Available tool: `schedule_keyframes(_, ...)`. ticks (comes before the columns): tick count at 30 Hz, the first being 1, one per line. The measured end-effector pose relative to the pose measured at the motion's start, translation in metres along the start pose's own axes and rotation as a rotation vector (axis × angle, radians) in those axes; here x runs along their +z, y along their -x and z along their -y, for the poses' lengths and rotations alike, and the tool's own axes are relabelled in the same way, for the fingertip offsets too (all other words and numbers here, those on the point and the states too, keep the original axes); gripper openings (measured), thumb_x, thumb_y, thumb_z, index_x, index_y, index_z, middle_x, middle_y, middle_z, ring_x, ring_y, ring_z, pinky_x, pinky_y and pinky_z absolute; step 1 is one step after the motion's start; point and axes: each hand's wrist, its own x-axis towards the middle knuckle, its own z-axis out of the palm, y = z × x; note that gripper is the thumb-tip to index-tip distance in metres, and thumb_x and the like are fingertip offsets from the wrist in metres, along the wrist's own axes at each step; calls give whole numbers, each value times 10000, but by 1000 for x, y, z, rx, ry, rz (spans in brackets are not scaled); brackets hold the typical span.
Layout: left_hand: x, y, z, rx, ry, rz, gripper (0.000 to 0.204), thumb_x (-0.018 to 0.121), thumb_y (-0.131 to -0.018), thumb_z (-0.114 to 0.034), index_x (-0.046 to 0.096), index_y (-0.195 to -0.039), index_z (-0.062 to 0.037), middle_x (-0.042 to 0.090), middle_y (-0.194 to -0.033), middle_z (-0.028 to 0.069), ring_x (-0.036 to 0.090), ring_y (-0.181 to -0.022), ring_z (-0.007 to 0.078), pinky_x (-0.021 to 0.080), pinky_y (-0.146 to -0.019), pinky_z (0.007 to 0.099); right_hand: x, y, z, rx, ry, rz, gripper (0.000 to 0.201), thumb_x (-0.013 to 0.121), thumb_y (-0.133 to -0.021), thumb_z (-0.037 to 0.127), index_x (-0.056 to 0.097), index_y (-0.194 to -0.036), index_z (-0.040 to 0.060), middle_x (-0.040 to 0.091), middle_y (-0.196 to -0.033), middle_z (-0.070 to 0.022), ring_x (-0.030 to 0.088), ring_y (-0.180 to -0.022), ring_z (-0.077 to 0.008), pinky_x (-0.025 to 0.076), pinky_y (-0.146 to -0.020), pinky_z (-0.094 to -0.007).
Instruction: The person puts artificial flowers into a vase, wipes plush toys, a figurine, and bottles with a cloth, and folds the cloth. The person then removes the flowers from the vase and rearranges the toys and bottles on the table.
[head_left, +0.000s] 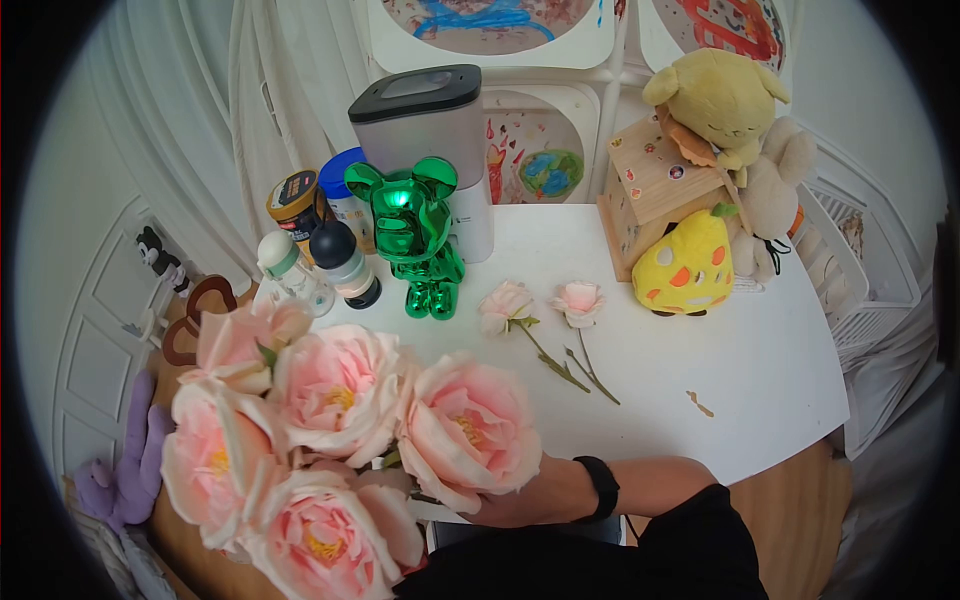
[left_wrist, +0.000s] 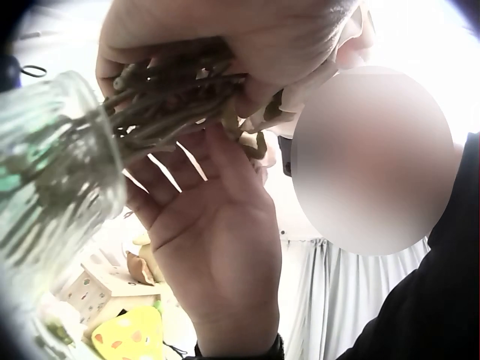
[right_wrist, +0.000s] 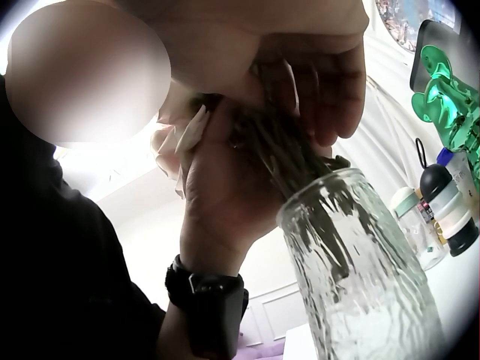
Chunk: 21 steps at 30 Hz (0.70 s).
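Note:
A bunch of large pink roses (head_left: 335, 400) fills the lower left of the head view. My left hand (left_wrist: 232, 34) grips their gathered stems (left_wrist: 176, 105) just below the blooms. The stem ends reach into the mouth of a clear rippled glass vase (right_wrist: 360, 262), which the blooms hide in the head view. My right hand (head_left: 540, 495) is beside the bunch. In the left wrist view its palm faces the camera, and its fingers extend behind the stems without curling round them.
Two cut roses (head_left: 578, 303) lie on the white table (head_left: 720, 350), near a brown scrap (head_left: 700, 404). A shiny green bear figure (head_left: 412, 235), bottles (head_left: 345, 265) and tubs stand behind the bunch. A wooden box (head_left: 650, 180) with plush toys occupies the back right.

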Motion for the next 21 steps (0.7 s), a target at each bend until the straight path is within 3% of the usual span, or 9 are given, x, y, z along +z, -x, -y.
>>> schedule_keyframes(11, 18, -22, -32, 9, 129, 39, 484, 661, -943, -137, 500, -1393, -67, 572, -1366, 129, 577, -1226, 283, 488, -1029, 431, -38, -44, 8, -368, 391, -184, 356, 656, -847, 62, 623, -1201, 67, 621, -1202, -113, 577, -1112, -311, 457, -974, -433)
schedule_keyframes(13, 20, -26, -38, 12, 156, 44, 485, 662, -943, -139, 499, -1395, -68, 571, -1370, 129, 575, -1231, 284, 488, -1030, 432, -57, -58, 4, -233, 275, -104, 278, 662, -856, 74, 648, -1133, 50, 645, -1116, -104, 599, -1046, -279, 474, -922, -418)
schedule_keyframes(15, 29, -33, -46, 17, 186, 50, 487, 662, -944, -140, 499, -1397, -70, 570, -1373, 129, 573, -1235, 285, 488, -1032, 433, -68, -62, 0, 252, -148, -128, 215, 649, -911, 119, 652, -1110, 40, 650, -1069, -112, 611, -1030, -259, 482, -913, -397)
schedule_keyframes(16, 33, -42, -40, 47, 60, 146, 472, 634, -972, -150, 488, -1413, -69, 570, -1373, 129, 571, -1249, 288, 515, -995, 446, -72, -64, -18, 244, -344, -96, 242, 608, -956, 134, 609, -1167, 14, 664, -1026, -102, 638, -943, -191, 502, -858, -351)
schedule_keyframes(17, 40, -46, -36, 95, 74, 219, 433, 619, -992, -220, 511, -1376, -51, 615, -1283, 141, 634, -1147, 296, 556, -920, 458, -89, -58, -22, 343, -292, -77, 292, 573, -962, 96, 547, -1230, -17, 679, -993, -92, 642, -871, -140, 514, -788, -316)
schedule_keyframes(19, 58, -57, -40, -53, -29, 282, 430, 586, -1012, -303, 521, -1351, -47, 636, -1219, 144, 651, -1107, 305, 569, -893, 474, -98, -57, -25, 370, -430, -311, 339, 580, -951, 86, 507, -1250, -56, 684, -993, -100, 624, -792, -109, 505, -696, -277)
schedule_keyframes(20, 59, -66, -37, -53, -25, 282, 430, 586, -1012, -303, 521, -1351, -47, 636, -1219, 144, 651, -1107, 305, 569, -893, 474, -104, -49, -33, 372, -428, -310, 339, 580, -951, 86, 507, -1250, -56, 684, -993, -100, 624, -792, -109, 505, -696, -277)
schedule_keyframes(21, 57, -79, -28, -267, -45, 310, 462, 576, -1012, -346, 510, -1362, -51, 634, -1220, 153, 653, -1101, 313, 567, -905, 475, -112, -37, -48, 483, -431, -341, 341, 595, -945, 95, 508, -1234, -65, 677, -975, -104, 623, -782, -113, 507, -686, -274)
